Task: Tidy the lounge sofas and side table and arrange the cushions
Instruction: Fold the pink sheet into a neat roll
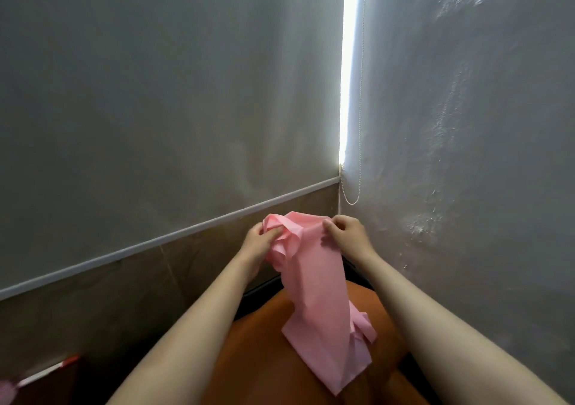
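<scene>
Both hands are up in the corner holding a pink cloth [314,283]. The left hand [258,243] has its fingers curled into the bunched-up top left part, and the right hand [348,233] is pinching the top right edge between thumb and fingers, so both are gripping it. The cloth hangs down between the two forearms in a long, loosely folded strip. Its lower end sits in front of some orange upholstery [258,358], which is either a sofa part or a cushion, honestly can't tell which, and I can't tell if the cloth is actually touching it. Behind on the left there's a grey roller blind [155,93] pulled down, with its bottom rail [155,241] running just behind the hands. A bright strip of daylight [348,62] shows at the blind's right edge, with a bead chain [357,155] hanging beside it against a rough grey wall [466,124]. Bottom left corner has a red and white stick [46,373] with something pink and fuzzy at its end, too blurry to name.
</scene>
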A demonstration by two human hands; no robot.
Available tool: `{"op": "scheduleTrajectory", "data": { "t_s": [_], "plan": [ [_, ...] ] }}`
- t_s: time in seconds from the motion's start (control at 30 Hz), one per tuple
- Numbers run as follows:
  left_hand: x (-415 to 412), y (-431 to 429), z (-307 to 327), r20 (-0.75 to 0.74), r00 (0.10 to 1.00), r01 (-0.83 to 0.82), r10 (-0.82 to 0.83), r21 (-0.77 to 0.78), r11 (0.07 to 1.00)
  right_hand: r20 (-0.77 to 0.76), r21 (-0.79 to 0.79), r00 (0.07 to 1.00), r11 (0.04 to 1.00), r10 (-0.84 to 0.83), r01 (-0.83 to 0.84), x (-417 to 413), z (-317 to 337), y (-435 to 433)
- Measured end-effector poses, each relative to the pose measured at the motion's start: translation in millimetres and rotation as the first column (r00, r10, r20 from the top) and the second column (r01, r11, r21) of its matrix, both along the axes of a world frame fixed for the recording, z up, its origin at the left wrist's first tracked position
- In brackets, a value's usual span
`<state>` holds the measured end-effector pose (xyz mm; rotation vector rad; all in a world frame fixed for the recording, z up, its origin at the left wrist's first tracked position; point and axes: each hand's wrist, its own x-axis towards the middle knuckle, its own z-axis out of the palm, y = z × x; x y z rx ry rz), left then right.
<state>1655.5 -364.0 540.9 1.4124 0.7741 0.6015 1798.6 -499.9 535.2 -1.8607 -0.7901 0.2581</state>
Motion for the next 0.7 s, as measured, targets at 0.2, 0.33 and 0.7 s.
{"op": "scheduleTrajectory", "data": {
  "t_s": [0.2,0.33,0.7],
  "plan": [
    [-4.1,6.8,-2.3,-0.104,0.99,-0.087,0.09,0.033,0.996,-0.059,0.113,0.998,0.993,0.023,-0.017,1.2,6.0,1.1],
    [-6.4,4.9,-2.7,-0.152,0.985,-0.064,0.084,0.128,0.99,-0.074,0.17,0.996,0.985,0.051,-0.037,-2.4,12.0,3.6],
    [-10.0,-9.7,-5.6,-0.254,0.957,0.156,-0.143,0.033,0.987,-0.095,0.244,0.99,0.966,0.108,-0.082,-15.6,15.0,3.5]
  ]
}}
